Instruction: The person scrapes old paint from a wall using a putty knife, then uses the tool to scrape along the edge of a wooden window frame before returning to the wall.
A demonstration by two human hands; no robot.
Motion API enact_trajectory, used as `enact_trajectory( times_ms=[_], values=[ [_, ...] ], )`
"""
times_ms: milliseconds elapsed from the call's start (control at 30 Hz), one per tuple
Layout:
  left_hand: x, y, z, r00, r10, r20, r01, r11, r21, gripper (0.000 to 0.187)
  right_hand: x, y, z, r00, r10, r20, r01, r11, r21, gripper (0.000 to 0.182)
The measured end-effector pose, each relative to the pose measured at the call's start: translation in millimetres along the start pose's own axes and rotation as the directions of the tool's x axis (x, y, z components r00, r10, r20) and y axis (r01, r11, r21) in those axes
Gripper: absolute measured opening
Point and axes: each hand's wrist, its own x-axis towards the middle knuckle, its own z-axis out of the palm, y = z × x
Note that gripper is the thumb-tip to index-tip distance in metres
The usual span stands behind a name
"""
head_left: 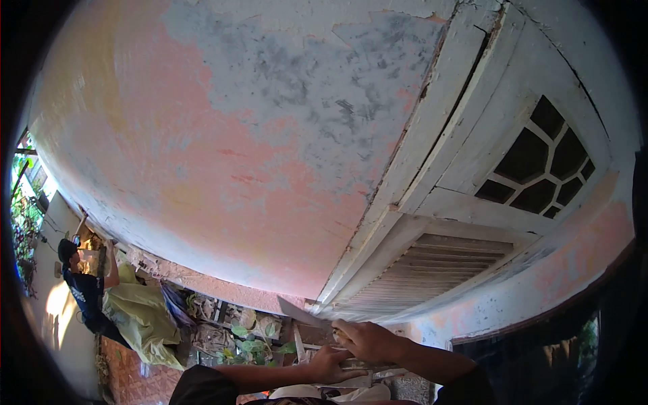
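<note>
While my right hand (368,339) grips the scraper (304,315) against the wall (256,169), my left hand (331,364) clasps its handle too.

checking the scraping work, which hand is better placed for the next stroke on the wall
Likely right: the right hand grips the scraper, blade near the wall; the left hand sits below it.

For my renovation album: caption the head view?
Right hand works a scraper at the peeling pink wall beside a white shutter.
</note>
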Motion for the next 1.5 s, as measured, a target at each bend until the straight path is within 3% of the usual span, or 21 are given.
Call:
enact_trajectory(
  times_ms=[100, 200, 267, 300, 367, 733, 800, 933, 1000, 1033, 1100, 1167, 1233, 1300, 1367, 1500],
  values=[
    [-2.4, 1.0, 0.1, 0.996, -0.086, 0.0, 0.086, 0.995, 0.039, 0.042, 1.0, 3.9, 4.7, 1.0, -0.02, 0.01, 0.021, 1.0, -0.016, 0.041],
    [0.2, -8.1, 3.1, 0.998, -0.002, -0.057, 0.002, 1.0, 0.004, 0.042, 3.4, -0.4, 0.0, 0.999, -0.036, -0.018, 0.036, 0.999, 0.009, 0.041],
    [6.2, -5.9, 3.3, 0.967, 0.168, -0.194, -0.177, 0.984, -0.029, 0.045, 4.3, -2.9, 0.3, 1.0, -0.014, 0.009, 0.015, 0.999, -0.04, 0.04],
    [4.1, -5.7, 5.7, 0.967, 0.172, -0.19, -0.184, 0.982, -0.042, 0.045, 3.6, -3.3, 0.6, 1.0, 0.001, 0.007, -0.001, 0.999, -0.043, 0.04],
    [0.5, -9.6, 3.9, 0.994, 0.065, -0.093, -0.06, 0.997, 0.051, 0.044, 6.3, -3.6, -1.4, 0.996, 0.025, 0.08, -0.017, 0.995, -0.103, 0.037],
    [-2.4, -14.2, 4.8, 0.993, 0.091, -0.079, -0.085, 0.993, 0.079, 0.045, 3.9, -7.3, -2.6, 0.996, -0.08, 0.041, 0.084, 0.989, -0.125, 0.033],
    [-2.1, -12.9, 4.8, 0.992, 0.07, -0.104, -0.064, 0.996, 0.058, 0.045, 4.3, -8.2, -3.0, 0.993, -0.108, 0.054, 0.114, 0.986, -0.124, 0.042],
    [0.0, -7.2, 0.4, 0.995, 0.025, -0.093, -0.02, 0.998, 0.055, 0.044, 6.0, 0.6, 1.0, 0.994, -0.1, 0.048, 0.105, 0.989, -0.1, 0.042],
    [3.0, 4.1, -1.5, 0.995, 0.033, -0.091, -0.028, 0.998, 0.058, 0.045, 4.0, 6.4, 6.1, 0.986, -0.163, -0.028, 0.155, 0.971, -0.184, 0.047],
    [3.8, 3.7, -1.9, 0.997, 0.011, -0.079, -0.006, 0.998, 0.062, 0.045, 5.8, 6.8, 7.1, 0.99, -0.138, -0.007, 0.135, 0.975, -0.177, 0.05],
    [3.9, -6.4, -0.7, 0.988, 0.137, -0.071, -0.123, 0.976, 0.178, 0.045, 8.0, 10.9, 11.3, 0.981, -0.193, -0.025, 0.187, 0.969, -0.159, 0.052],
    [-0.9, -5.7, 3.2, 0.991, 0.095, -0.092, -0.081, 0.986, 0.148, 0.045, 5.7, -0.9, 8.3, 0.99, -0.138, 0.017, 0.139, 0.987, -0.08, 0.049],
    [3.6, -2.8, 1.9, 0.987, 0.094, -0.127, -0.079, 0.989, 0.122, 0.044, 7.4, -5.2, 3.2, 0.947, -0.272, -0.168, 0.283, 0.958, 0.044, 0.045],
    [3.1, 3.7, 2.8, 0.985, 0.025, -0.171, -0.014, 0.998, 0.062, 0.043, 4.6, -10.6, -8.7, 0.974, -0.187, -0.128, 0.198, 0.976, 0.086, 0.041],
    [3.9, -4.4, 6.3, 0.989, 0.005, -0.151, 0.0, 0.999, 0.034, 0.043, 5.5, -13.9, -16.0, 0.893, -0.253, -0.372, 0.333, 0.927, 0.17, 0.042],
    [8.4, -15.6, 8.0, 0.976, 0.135, -0.173, -0.128, 0.99, 0.052, 0.043, 3.2, -14.0, -18.1, 0.829, -0.137, -0.542, 0.314, 0.916, 0.251, 0.041]
  ],
)
